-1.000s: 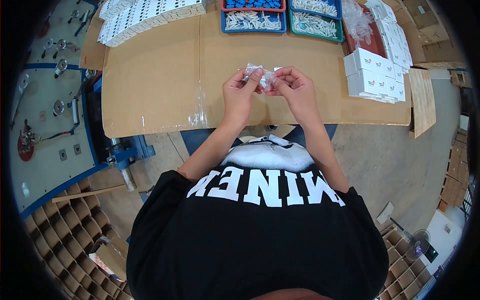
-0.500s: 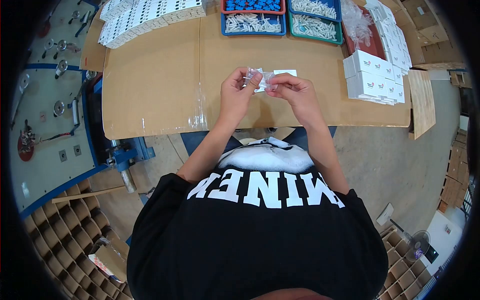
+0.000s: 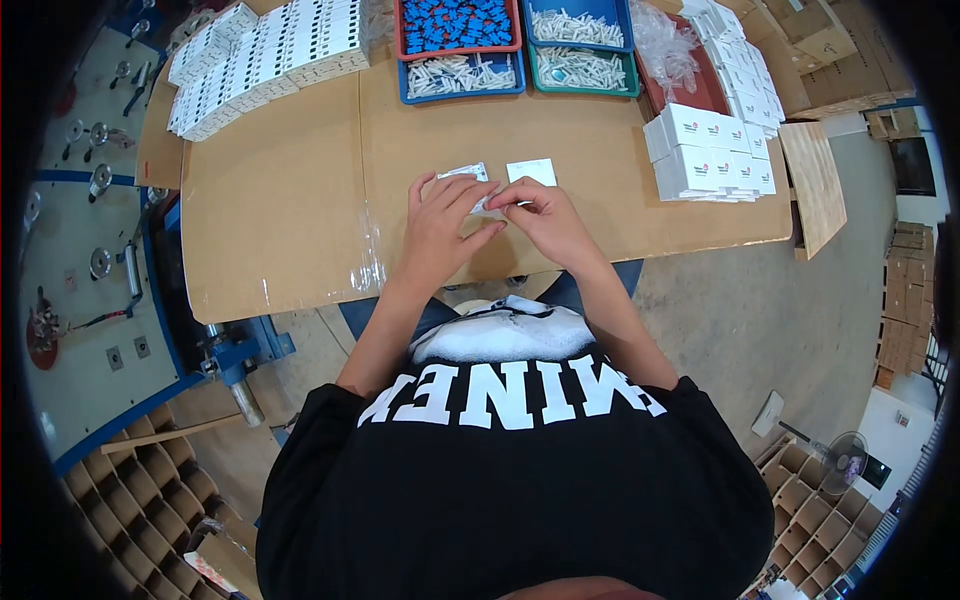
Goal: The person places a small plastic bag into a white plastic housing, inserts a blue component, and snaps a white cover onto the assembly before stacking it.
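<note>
My left hand (image 3: 438, 228) is over a white printed piece (image 3: 477, 171), its fingers reaching across and covering much of it, the thumb held apart. My right hand (image 3: 552, 222) is beside it with thumb and forefinger pinched together near the left fingertips. Whatever is in that pinch is too small or hidden to make out. Just beyond the right hand, a flat white square (image 3: 532, 172) lies on the cardboard-covered table (image 3: 290, 210).
At the back stand a red tray of blue parts (image 3: 458, 27) and blue and green trays of white parts (image 3: 583, 70). White boxes (image 3: 710, 155) are stacked at right, printed white boxes (image 3: 270, 65) at left. Clear plastic bags (image 3: 665, 50) lie in a red tray.
Both hands held clear plastic between them; now the left fingers have spread over the white printed piece and the right hand pinches beside them. The view has shifted slightly.
</note>
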